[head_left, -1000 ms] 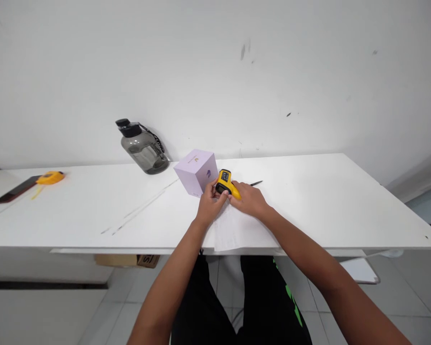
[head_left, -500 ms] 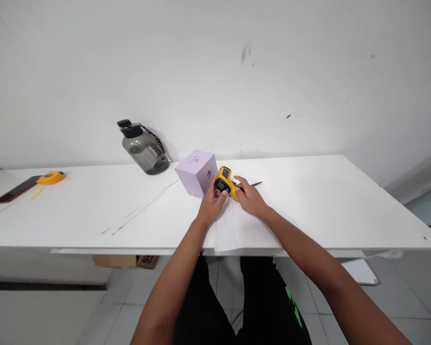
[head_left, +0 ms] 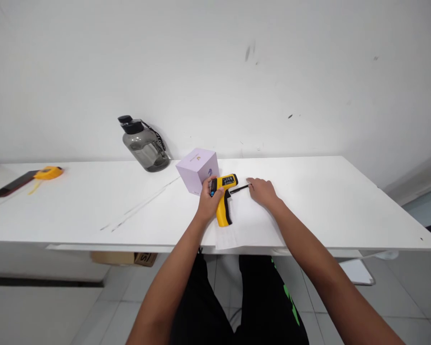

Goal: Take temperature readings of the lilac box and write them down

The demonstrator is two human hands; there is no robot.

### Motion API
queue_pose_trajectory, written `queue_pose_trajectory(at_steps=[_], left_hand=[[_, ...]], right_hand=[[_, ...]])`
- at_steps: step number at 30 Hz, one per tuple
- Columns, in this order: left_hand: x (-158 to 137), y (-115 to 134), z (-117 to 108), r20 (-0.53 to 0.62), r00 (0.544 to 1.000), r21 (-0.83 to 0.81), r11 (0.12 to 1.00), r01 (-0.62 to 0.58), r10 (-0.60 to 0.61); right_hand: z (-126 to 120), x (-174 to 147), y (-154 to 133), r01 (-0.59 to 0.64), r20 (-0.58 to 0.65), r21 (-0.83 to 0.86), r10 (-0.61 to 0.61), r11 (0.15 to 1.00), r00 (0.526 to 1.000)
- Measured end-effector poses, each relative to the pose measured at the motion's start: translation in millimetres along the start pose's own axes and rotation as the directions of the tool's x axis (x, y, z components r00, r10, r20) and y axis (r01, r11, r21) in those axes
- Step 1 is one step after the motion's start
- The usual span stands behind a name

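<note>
My left hand [head_left: 208,202] is closed around the head of a yellow and black infrared thermometer [head_left: 221,209], whose handle points toward me. Just behind that hand stands a lilac box [head_left: 191,178], close to its fingers. To the right, my right hand [head_left: 264,192] has its fingers curled on the right end of a thin black pen [head_left: 239,189]; the gripped end is hidden. Under the thermometer and pen lies a white sheet of paper [head_left: 244,225], which reaches the front edge of the table.
A grey transparent bottle [head_left: 145,148] with a black cap stands by the wall. At the far left of the white table [head_left: 326,206] are a yellow tape measure [head_left: 49,173] and a dark flat object [head_left: 12,184]. Below the table sits a cardboard box [head_left: 113,258].
My right hand has let go of the thermometer's handle and moved right to the pen. In my left hand the thermometer has turned, its handle now toward me.
</note>
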State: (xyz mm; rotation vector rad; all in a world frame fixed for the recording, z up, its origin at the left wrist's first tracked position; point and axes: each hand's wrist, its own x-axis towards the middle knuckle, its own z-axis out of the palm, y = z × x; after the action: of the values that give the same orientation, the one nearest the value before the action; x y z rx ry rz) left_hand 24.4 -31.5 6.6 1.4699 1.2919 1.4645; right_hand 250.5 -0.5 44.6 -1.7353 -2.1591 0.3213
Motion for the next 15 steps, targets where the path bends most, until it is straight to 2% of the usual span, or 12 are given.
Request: queue_pose_trajectory(at_steps=[2, 5, 7, 8, 9, 11, 13, 15], left_hand=[[0, 1, -1, 0.036, 0.999, -0.044, 0.998, 0.041, -0.039], [2, 3, -2, 0.026, 0.997, -0.093, 0.993, 0.077, -0.075], [5, 5, -3, -0.002, 0.998, -0.112, 0.991, 0.068, -0.068], [6, 7, -4, 0.006, 0.997, -0.127, 0.989, 0.074, -0.074], [6, 9, -6, 0.034, 0.995, -0.146, 0.984, 0.097, -0.093], [7, 12, -8, 0.142, 0.976, -0.175, 0.967, 0.186, -0.162], [6, 14, -10, 0.224, 0.952, -0.160, 0.955, 0.249, -0.210], [4, 14, -10, 0.210, 0.965, -0.117, 0.976, 0.184, -0.156]], right_hand=[[-1, 3, 7, -0.046, 0.053, -0.024, 0.048, 0.999, 0.997], [-6, 6, 14, -0.111, 0.030, -0.028, 0.112, 0.993, 0.993], [-13, 9, 17, -0.193, -0.086, 0.040, 0.195, 0.980, 0.977], [-17, 10, 18, -0.209, -0.175, 0.141, 0.232, 0.968, 0.957], [-22, 10, 18, -0.186, -0.263, 0.280, 0.262, 0.942, 0.928], [-28, 8, 14, -0.017, -0.391, 0.563, 0.284, 0.826, 0.876], [-29, -1, 5, 0.156, -0.426, 0.697, 0.229, 0.700, 0.875], [-21, -16, -6, 0.220, -0.411, 0.688, 0.122, 0.692, 0.903]])
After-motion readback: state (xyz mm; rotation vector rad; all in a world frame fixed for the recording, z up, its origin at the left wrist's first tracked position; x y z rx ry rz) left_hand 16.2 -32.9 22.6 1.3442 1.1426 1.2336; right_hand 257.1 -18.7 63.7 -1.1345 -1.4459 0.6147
